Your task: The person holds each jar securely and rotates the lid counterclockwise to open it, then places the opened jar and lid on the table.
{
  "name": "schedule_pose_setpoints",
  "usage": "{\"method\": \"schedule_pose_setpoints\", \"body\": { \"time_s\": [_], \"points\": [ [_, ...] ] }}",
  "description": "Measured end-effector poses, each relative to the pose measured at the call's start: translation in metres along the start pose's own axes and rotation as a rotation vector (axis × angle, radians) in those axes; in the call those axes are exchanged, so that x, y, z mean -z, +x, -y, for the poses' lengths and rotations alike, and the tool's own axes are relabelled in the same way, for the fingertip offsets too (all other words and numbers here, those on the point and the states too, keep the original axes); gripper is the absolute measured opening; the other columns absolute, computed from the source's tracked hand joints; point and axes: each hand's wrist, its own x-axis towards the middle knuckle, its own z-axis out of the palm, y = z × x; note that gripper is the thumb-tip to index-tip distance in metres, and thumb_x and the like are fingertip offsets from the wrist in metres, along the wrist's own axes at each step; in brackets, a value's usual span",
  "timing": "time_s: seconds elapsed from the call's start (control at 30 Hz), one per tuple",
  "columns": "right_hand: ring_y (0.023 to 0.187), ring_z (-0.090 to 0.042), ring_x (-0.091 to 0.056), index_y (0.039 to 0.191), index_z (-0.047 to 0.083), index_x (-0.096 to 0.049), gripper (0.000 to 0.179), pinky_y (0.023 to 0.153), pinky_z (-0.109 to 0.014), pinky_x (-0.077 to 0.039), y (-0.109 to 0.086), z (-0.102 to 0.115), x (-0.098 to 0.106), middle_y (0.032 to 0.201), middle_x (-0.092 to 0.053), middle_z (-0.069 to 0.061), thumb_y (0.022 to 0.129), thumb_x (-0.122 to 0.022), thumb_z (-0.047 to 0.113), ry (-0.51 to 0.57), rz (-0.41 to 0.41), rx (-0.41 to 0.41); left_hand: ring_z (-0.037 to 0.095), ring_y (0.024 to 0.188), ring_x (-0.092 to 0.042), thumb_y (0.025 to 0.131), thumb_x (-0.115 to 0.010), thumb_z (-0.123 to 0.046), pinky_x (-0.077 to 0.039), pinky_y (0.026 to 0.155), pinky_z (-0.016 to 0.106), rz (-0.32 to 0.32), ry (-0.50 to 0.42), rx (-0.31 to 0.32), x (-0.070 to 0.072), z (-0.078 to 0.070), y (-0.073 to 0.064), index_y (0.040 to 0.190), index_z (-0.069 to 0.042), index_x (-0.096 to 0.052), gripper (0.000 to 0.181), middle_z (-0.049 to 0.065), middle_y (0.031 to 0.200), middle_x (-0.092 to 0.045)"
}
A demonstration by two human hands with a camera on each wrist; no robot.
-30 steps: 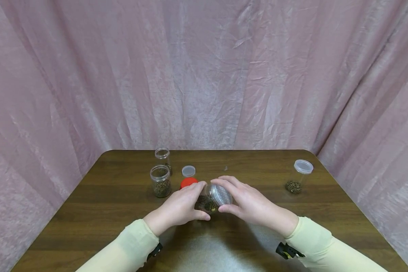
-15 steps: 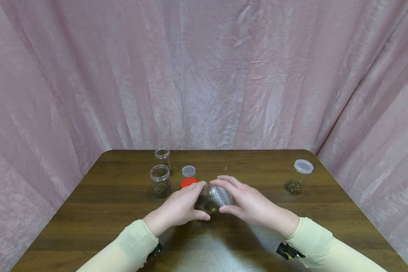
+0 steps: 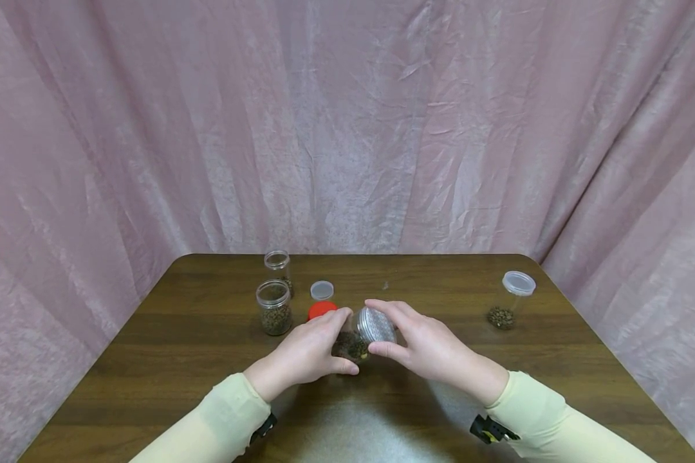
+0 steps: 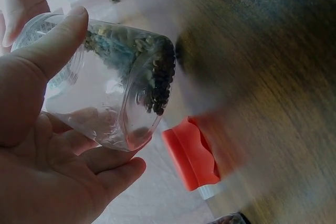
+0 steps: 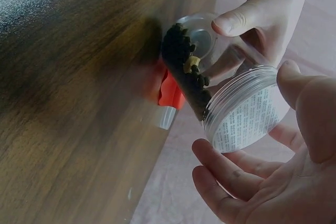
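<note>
A clear plastic jar (image 3: 352, 347) partly filled with dark pellets and a yellowish piece lies tilted between my hands, close over the table. My left hand (image 3: 307, 354) grips its body, thumb on the near side and fingers beneath in the left wrist view (image 4: 79, 145). At the jar's right-hand end is a clear ridged lid (image 5: 247, 116) with small printed text across its face. The right hand (image 3: 434, 344) holds this lid by its edge, with the thumb and fingers on opposite sides. The pellets (image 4: 152, 77) have slid along the jar's lower wall.
Just beyond the left hand is a red scalloped piece (image 3: 322, 310), with a small clear-lidded container (image 3: 322, 290) behind it. Two lidless jars (image 3: 275, 312) with pellets stand at the left. A white-lidded jar (image 3: 511, 301) stands far right. Pink curtains (image 3: 347, 128) hang behind the table.
My right thumb and fingers have shifted around the lid's rim, the thumb coming slightly up and leftward. The left hand and the jar's body stay nearly in place.
</note>
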Motion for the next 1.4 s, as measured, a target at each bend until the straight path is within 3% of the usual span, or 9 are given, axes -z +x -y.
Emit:
{"method": "schedule_pose_setpoints", "body": {
  "time_s": [0.3, 1.0, 1.4],
  "points": [
    [0.119, -0.031, -0.073, 0.164, 0.025, -0.05, 0.068, 0.093, -0.057, -0.06, -0.001, -0.0018, 0.0005, 0.146, -0.064, -0.003, 0.105, -0.076, 0.047, -0.001, 0.005, 0.036, 0.027, 0.12, -0.069, 0.082, -0.1, -0.041, -0.059, 0.097, 0.054, 0.005, 0.011, 0.0, 0.0005, -0.0006, -0.0001, 0.15, -0.005, -0.053, 0.091, 0.01, 0.135, -0.068],
    [0.133, -0.027, -0.067, 0.165, 0.023, -0.048, 0.069, 0.102, -0.064, -0.055, -0.0015, -0.0051, 0.002, 0.155, -0.059, -0.003, 0.104, -0.078, 0.041, 0.01, 0.016, 0.106, 0.025, 0.117, -0.069, 0.082, -0.101, -0.039, -0.06, 0.094, 0.052, -0.01, 0.018, -0.023, -0.0001, -0.0001, 0.0003, 0.144, -0.007, -0.055, 0.084, 0.006, 0.13, -0.069],
    [0.129, -0.028, -0.069, 0.164, 0.021, -0.049, 0.07, 0.099, -0.06, -0.058, -0.0015, -0.0051, 0.0011, 0.155, -0.059, -0.004, 0.103, -0.081, 0.036, 0.01, 0.009, 0.124, 0.027, 0.118, -0.07, 0.082, -0.101, -0.039, -0.059, 0.095, 0.052, -0.003, 0.016, -0.023, -0.0001, -0.0002, 0.0002, 0.146, -0.006, -0.055, 0.085, 0.007, 0.131, -0.068]
  ]
}}
